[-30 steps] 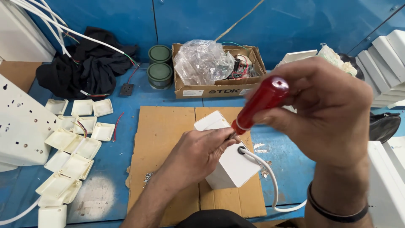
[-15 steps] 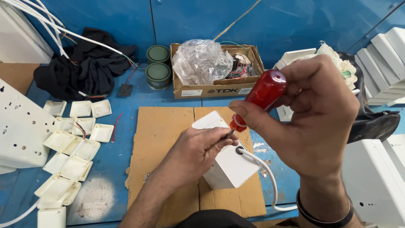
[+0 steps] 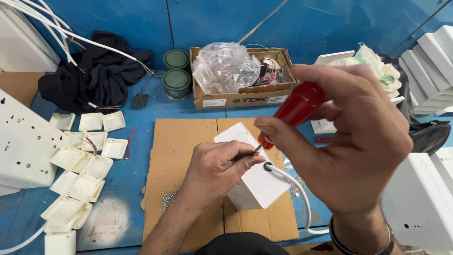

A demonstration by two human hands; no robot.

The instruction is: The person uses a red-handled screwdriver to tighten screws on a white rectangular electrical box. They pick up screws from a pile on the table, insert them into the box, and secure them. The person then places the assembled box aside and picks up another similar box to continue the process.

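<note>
Both hands are busy: right hand [image 3: 349, 141] grips a red-handled screwdriver [image 3: 292, 111], left hand [image 3: 214, 172] steadies its tip on a white plastic box [image 3: 255, 184]; a slip could jab fingers.

A red-handled screwdriver [image 3: 295, 111] tilts down onto a white plastic box [image 3: 257, 182] (white cable attached) lying on cardboard.

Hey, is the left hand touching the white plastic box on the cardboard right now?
Touching. The head view shows the left hand resting on top of the white box, its fingers curled over the upper face beside the screwdriver tip, with no gap visible.
</note>
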